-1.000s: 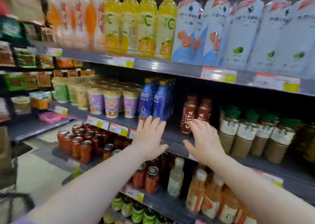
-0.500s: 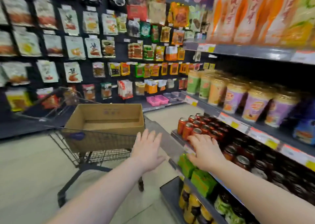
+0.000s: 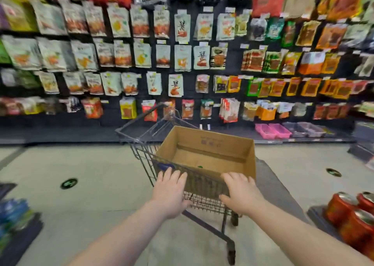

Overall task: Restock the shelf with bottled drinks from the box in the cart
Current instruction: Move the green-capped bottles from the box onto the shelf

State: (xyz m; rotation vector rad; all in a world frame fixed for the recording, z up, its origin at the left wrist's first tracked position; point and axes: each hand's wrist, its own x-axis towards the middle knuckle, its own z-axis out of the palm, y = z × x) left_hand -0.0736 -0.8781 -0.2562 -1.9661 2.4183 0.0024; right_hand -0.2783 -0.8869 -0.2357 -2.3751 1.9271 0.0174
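Bright even light, motion blur, warped edges

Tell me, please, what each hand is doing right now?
Left hand: open, empty, fingers spread near the cart.
Right hand: open, empty, by the box.
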